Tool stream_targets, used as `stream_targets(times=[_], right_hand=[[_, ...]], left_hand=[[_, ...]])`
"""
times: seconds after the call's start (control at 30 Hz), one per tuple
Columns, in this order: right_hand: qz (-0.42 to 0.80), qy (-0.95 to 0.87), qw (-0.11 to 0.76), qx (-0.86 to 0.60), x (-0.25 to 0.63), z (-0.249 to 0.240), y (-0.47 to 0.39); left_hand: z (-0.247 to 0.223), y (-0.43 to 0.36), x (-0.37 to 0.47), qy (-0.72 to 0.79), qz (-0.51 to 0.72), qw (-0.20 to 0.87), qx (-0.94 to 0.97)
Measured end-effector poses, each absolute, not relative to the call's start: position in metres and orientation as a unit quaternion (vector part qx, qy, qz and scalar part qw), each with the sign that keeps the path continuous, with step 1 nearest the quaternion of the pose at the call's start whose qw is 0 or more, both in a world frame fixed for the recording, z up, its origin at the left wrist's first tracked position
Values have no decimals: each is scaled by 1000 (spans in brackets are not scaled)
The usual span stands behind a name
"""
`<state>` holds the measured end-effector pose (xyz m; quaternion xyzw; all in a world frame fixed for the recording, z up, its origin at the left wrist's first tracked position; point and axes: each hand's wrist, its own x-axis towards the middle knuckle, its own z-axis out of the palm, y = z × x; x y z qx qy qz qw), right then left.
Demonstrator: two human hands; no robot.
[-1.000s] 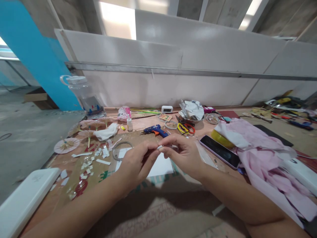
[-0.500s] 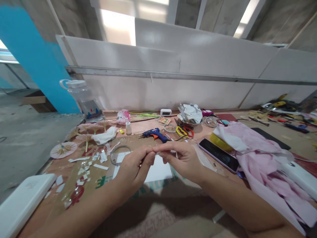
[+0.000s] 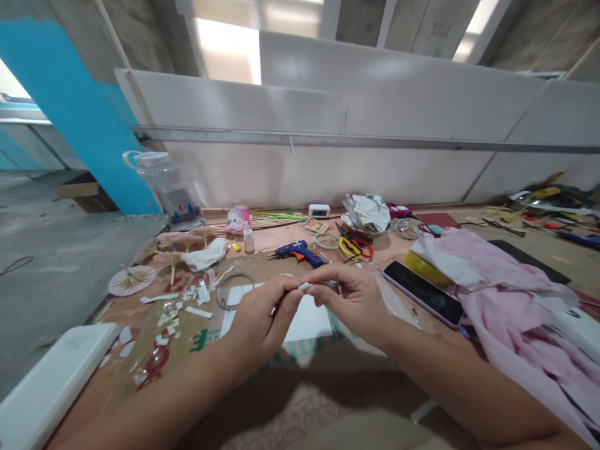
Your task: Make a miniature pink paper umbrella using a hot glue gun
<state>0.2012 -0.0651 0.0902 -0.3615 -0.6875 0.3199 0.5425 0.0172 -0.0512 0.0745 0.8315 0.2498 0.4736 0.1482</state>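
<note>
My left hand (image 3: 268, 307) and my right hand (image 3: 349, 297) meet fingertip to fingertip above a white sheet of paper (image 3: 307, 322). Pinched between their thumbs and forefingers is a small white paper piece (image 3: 305, 286), mostly covered by the fingers. To the left of my left hand lies a round wire hoop (image 3: 224, 305), partly over the sheet. A blue hot glue gun (image 3: 300, 252) rests just beyond my hands. Several white paper scraps (image 3: 199, 311) are strewn on the cardboard to the left.
A phone (image 3: 422, 292) and pink cloth (image 3: 492, 306) lie at right. Scissors (image 3: 349, 245) and a small bottle (image 3: 249, 240) stand farther back. Round pale fan-like pieces (image 3: 132, 280), a water jug (image 3: 171, 190) and a white power bank (image 3: 60, 378) are at left.
The view has shifted slightly, so everything sits a little to the right. Both hands stay together, and the white paper piece now shows between the fingertips.
</note>
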Motion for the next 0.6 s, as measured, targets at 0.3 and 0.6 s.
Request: stream_targets(times=[0.3,0.6], right_hand=[[308,-690,552,-352,200,88,-64],[309,-688,550,-359,199,89,-63]], left_hand=[[76,-51,17,256,466,161,831],[71,-48,21,277,503,207,792]])
